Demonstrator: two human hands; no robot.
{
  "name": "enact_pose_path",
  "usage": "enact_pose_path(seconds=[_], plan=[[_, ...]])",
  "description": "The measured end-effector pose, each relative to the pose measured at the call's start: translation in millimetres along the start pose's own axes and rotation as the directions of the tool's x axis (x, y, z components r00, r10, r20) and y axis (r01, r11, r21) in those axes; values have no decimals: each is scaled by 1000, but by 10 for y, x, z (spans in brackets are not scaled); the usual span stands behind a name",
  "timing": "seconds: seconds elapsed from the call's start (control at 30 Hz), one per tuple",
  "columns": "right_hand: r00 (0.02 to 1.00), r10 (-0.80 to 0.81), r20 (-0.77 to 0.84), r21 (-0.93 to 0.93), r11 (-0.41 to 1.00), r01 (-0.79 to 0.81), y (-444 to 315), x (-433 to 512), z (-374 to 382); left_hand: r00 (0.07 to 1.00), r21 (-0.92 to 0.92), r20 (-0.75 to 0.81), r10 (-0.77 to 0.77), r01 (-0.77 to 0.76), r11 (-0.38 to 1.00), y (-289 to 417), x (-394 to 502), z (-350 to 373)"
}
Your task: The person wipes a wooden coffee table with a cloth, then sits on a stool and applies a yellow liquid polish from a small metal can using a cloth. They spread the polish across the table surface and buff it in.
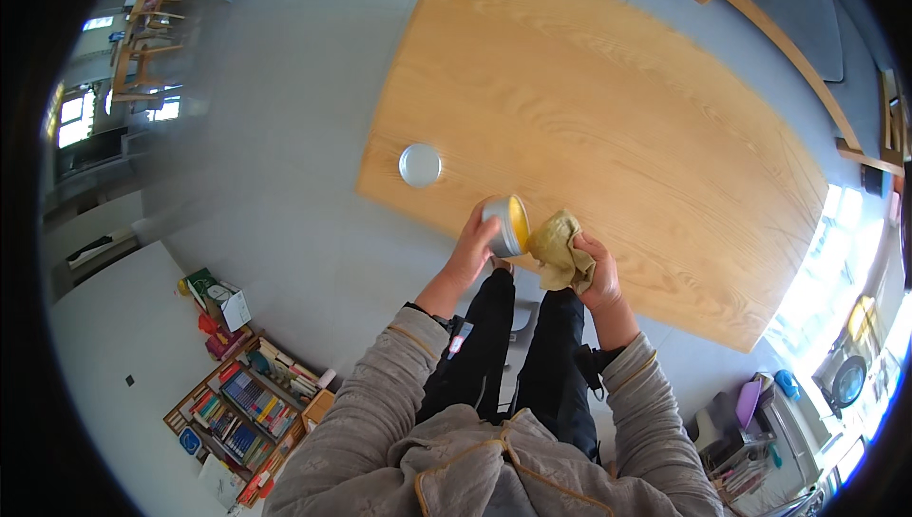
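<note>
My left hand (473, 240) grips a round metal tin (501, 226), tilted so that its mouth faces right. Inside the tin shows a yellow, wax-like paste (519, 223). In my right hand (600, 271) is a crumpled olive-tan cloth (559, 252), bunched up close to the tin's mouth. Whether cloth and paste touch, I cannot tell. Both hands are over the near edge of a wooden table (570, 111). A round silvery lid (420, 165) lies flat on the table's left end.
A grey sofa with a wooden frame (791, 54) stands beyond the table at the upper right. Lower left is a bookshelf (246, 410) full of books, with boxes on top. A cabinet with assorted items (766, 438) is at the lower right. Chairs (146, 64) stand far left.
</note>
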State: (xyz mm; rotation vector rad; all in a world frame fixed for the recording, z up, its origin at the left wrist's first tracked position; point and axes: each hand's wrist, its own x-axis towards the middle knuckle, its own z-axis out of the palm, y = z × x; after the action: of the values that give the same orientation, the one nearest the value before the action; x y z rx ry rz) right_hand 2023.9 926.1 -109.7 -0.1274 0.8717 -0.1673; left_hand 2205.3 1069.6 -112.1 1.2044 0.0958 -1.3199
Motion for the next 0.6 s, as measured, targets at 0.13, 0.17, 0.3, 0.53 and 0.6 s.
enact_pose_path(seconds=[0.13,0.17,0.3,0.53,0.6], plan=[[977,-196,-85,114,972,205,-88,89,-249,990,-254,-60,-128,109,961,-150,159,-296],[966,-239,-101,49,968,244,-165,117,-285,984,-243,-67,-165,144,959,-206,239,-443],[812,-533,-236,-289,837,465,-409,212,-503,973,-352,-127,-192,137,926,-401,438,-722],[610,-618,496,-839,-521,154,-498,627,-869,970,-335,-171,-175,109,936,-388,597,-1031],[727,-579,369,-918,-348,189,-386,688,-927,967,-305,-206,-150,83,949,-408,627,-1126]])
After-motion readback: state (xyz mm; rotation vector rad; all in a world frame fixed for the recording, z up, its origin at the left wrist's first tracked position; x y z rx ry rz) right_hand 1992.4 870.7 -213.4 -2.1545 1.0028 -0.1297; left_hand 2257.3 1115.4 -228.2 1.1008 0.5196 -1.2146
